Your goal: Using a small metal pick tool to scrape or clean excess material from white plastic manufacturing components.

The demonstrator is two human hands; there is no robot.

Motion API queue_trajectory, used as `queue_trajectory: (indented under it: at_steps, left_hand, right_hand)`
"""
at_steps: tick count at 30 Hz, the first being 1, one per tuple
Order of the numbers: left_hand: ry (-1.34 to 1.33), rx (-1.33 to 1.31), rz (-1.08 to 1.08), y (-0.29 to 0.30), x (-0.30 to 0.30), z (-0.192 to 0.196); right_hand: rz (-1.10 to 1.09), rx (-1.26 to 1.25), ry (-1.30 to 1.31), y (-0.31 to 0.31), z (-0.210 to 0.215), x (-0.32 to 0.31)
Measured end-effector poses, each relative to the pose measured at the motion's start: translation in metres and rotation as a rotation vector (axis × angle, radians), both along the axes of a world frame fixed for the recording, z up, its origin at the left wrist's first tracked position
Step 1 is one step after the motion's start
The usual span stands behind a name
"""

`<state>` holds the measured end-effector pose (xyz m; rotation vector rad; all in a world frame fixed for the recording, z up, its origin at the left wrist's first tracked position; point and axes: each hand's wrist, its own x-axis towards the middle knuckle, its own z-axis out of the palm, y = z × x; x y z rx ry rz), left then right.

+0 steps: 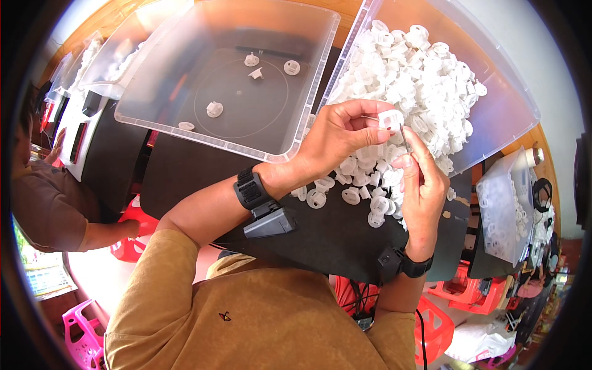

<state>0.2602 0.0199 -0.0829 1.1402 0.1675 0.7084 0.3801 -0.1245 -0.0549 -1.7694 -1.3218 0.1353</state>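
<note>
My left hand point(345, 126) pinches a small white plastic part point(391, 117) between thumb and fingertips, above a heap of similar pieces. Close against that part is the tip of a thin metal tool point(404, 138), which my right hand point(424, 185) grips between thumb and fingers; its exact kind is hard to make out. White plastic parts point(410, 74) fill the tilted clear bin point(502, 92) at the right and spill onto the black table point(185, 179) below my hands. A second translucent bin point(259, 102), to the left, has several loose white parts lying on its bottom.
Another person point(52, 203) sits at the far left, beside more clear bins. At the right edge stands a smaller clear bin point(505, 216) with white pieces. A red stool point(435, 327) and a pink stool point(85, 333) are on the floor.
</note>
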Motion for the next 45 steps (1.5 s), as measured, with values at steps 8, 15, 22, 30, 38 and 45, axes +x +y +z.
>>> queue_trajectory:
  at_steps: [8,15,22,30,38,45]
  left_hand:
    - [0.021,0.043,-0.007,0.002,-0.001,-0.001]
    - [0.042,0.063,-0.012,0.003,-0.001,-0.001]
    - [0.062,0.116,0.005,0.003,0.0,-0.003]
    - [0.041,0.077,-0.009,0.003,0.001,-0.005]
    - [0.041,0.068,-0.016,0.002,0.001,-0.005]
    - [0.023,0.068,-0.024,0.001,0.0,-0.005]
  right_hand:
    - [0.02,0.016,0.063,-0.001,0.003,-0.004]
    - [0.012,0.036,0.034,0.0,0.0,-0.003]
    - [0.01,0.033,0.022,0.0,0.0,-0.004]
    - [-0.008,0.036,-0.002,0.001,0.001,-0.008]
    - [-0.007,0.045,-0.008,0.001,0.002,-0.01]
    - [-0.019,0.037,0.012,0.0,0.001,-0.013]
